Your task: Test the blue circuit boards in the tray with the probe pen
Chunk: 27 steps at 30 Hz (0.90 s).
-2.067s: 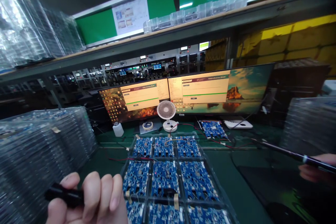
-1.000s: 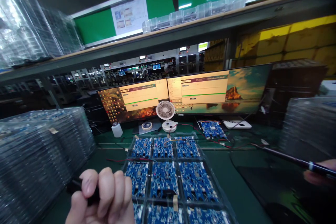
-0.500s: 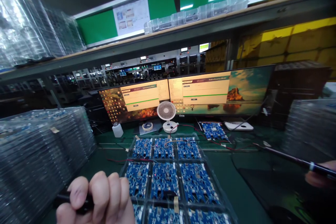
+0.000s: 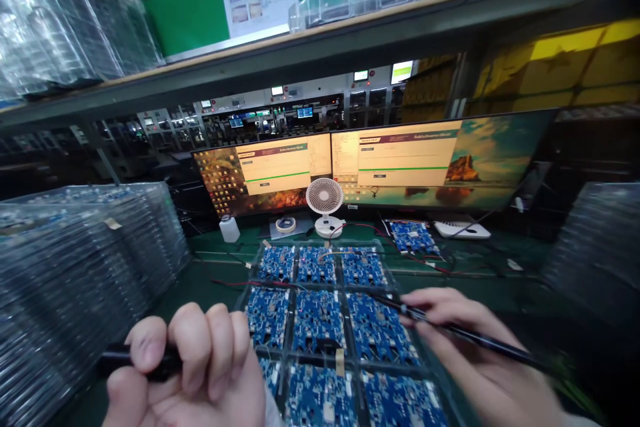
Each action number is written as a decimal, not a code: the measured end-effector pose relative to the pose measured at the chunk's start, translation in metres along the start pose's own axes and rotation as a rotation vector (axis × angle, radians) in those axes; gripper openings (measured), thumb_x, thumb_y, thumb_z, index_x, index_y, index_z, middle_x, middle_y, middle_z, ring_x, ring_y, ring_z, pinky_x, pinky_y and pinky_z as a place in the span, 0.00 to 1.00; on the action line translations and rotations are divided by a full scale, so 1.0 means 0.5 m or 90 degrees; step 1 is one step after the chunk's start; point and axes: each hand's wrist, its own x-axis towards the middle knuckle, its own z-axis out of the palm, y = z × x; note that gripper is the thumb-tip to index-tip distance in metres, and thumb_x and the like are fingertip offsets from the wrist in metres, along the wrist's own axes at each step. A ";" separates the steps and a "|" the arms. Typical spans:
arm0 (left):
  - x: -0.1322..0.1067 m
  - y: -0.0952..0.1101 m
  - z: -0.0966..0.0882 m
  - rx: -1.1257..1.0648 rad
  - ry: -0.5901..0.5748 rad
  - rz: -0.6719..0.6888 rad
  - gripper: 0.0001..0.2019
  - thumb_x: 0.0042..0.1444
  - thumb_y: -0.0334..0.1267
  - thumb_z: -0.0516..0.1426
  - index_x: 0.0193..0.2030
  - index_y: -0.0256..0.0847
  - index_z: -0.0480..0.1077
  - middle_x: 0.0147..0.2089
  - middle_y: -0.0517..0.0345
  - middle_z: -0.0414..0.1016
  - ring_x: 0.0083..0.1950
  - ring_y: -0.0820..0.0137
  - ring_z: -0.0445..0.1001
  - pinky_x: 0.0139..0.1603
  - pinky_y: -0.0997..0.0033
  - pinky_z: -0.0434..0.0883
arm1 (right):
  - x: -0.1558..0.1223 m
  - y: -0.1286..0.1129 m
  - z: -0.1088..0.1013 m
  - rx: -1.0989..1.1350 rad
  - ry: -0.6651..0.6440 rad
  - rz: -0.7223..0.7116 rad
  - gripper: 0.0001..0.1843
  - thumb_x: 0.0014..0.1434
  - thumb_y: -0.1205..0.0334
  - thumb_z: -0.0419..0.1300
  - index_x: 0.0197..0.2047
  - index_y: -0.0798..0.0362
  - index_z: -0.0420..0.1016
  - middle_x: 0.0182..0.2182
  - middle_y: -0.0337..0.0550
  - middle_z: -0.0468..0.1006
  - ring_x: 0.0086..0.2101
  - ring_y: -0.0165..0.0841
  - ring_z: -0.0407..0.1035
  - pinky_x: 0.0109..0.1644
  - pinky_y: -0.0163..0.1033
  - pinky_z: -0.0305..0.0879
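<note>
My left hand (image 4: 200,360) is closed around a short, thick black cylinder (image 4: 117,360), whose end sticks out past the thumb; its kind cannot be made out. Between the fingers of my right hand (image 4: 465,340) is a slim black pen (image 4: 493,341) with a light band. Its tip reaches over the right column of a clear plastic tray (image 4: 345,327). Blue circuit boards (image 4: 320,320) lie in the tray's compartments, and thin red and black wires (image 4: 280,285) cross between rows. My left hand is in front of the tray's left side and hides part of it.
Stacked clear trays (image 4: 135,247) rise on the left, more trays (image 4: 595,247) on the right. Behind the boards stand a small white fan (image 4: 324,197), a white bottle (image 4: 229,229), a tape roll (image 4: 285,224), another blue board (image 4: 414,238) and two monitors (image 4: 400,153). A shelf (image 4: 300,47) runs overhead.
My right hand has come in from the right edge with the pen, which is now over the tray. My left hand keeps its grip. The view has tilted slightly.
</note>
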 end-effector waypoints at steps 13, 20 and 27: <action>0.026 0.028 -0.029 0.038 -0.051 0.086 0.09 0.57 0.42 0.55 0.29 0.44 0.63 0.16 0.69 0.43 0.15 0.79 0.48 0.14 0.76 0.51 | -0.012 0.264 0.223 0.171 -0.130 0.326 0.29 0.47 0.32 0.60 0.36 0.50 0.65 0.29 0.41 0.73 0.31 0.41 0.73 0.33 0.47 0.75; 0.031 0.031 -0.038 0.033 -0.042 0.089 0.06 0.54 0.34 0.55 0.28 0.44 0.61 0.16 0.69 0.44 0.15 0.79 0.49 0.14 0.76 0.52 | -0.020 0.279 0.249 0.197 -0.154 0.355 0.28 0.45 0.33 0.63 0.34 0.49 0.67 0.29 0.40 0.73 0.32 0.40 0.73 0.34 0.45 0.74; 0.039 0.035 -0.045 0.034 -0.040 0.068 0.08 0.50 0.34 0.58 0.26 0.43 0.60 0.15 0.69 0.42 0.14 0.79 0.48 0.13 0.76 0.51 | -0.028 0.290 0.250 0.180 -0.161 0.345 0.29 0.44 0.32 0.64 0.32 0.49 0.67 0.27 0.39 0.73 0.31 0.40 0.73 0.37 0.46 0.73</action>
